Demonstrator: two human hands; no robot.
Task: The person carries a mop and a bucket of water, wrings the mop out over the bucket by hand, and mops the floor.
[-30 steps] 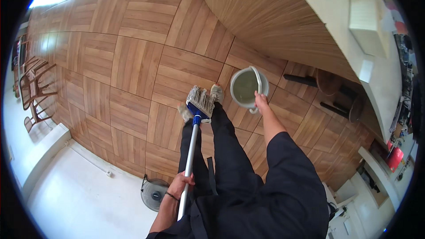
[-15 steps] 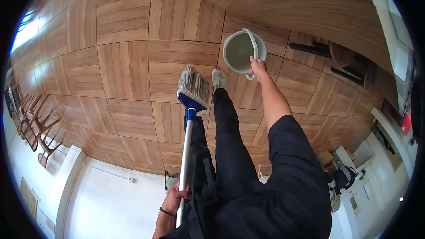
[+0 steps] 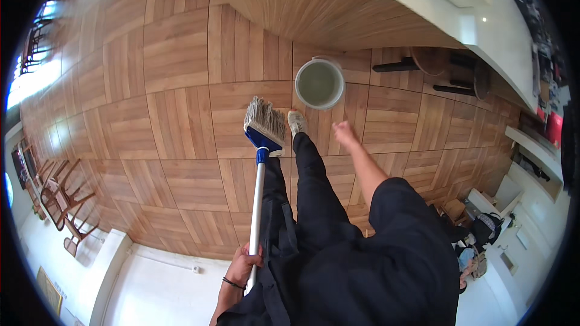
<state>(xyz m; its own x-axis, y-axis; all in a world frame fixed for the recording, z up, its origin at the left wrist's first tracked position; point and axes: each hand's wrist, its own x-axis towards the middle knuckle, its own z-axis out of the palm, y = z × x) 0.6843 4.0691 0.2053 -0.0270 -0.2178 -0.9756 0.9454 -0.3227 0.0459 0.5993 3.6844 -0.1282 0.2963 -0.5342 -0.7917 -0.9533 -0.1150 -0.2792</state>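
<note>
My left hand [image 3: 246, 264] is wrapped round the pale metal pole of a string mop [image 3: 258, 199]. Grey strands and a blue head [image 3: 264, 140] make up the mop's upper end, which is held in front of my left leg. A pale round bucket [image 3: 297, 87] with greenish-grey water in it stands upright on the floor beyond my right foot. Apart from the bucket, on its near right side, is my right hand [image 3: 345, 136]. Its fingers look loosely curled with nothing in them, slightly blurred. The bucket's carrying handle seems to lie along the rim.
A wood-panelled counter [image 3: 302, 9] with a pale top [image 3: 417, 6] rises just beyond the bucket. Dark-legged stools [image 3: 432, 60] stand beside it at the right. Wooden chairs [image 3: 57, 199] are at the far left, near a white wall [image 3: 157, 287]. Wood-patterned tiles [image 3: 181, 115] cover the floor.
My right hand has let go of the bucket's handle and drawn back toward me. The handle, upright across the bucket before, has dropped. My left hand keeps its grip on the mop.
</note>
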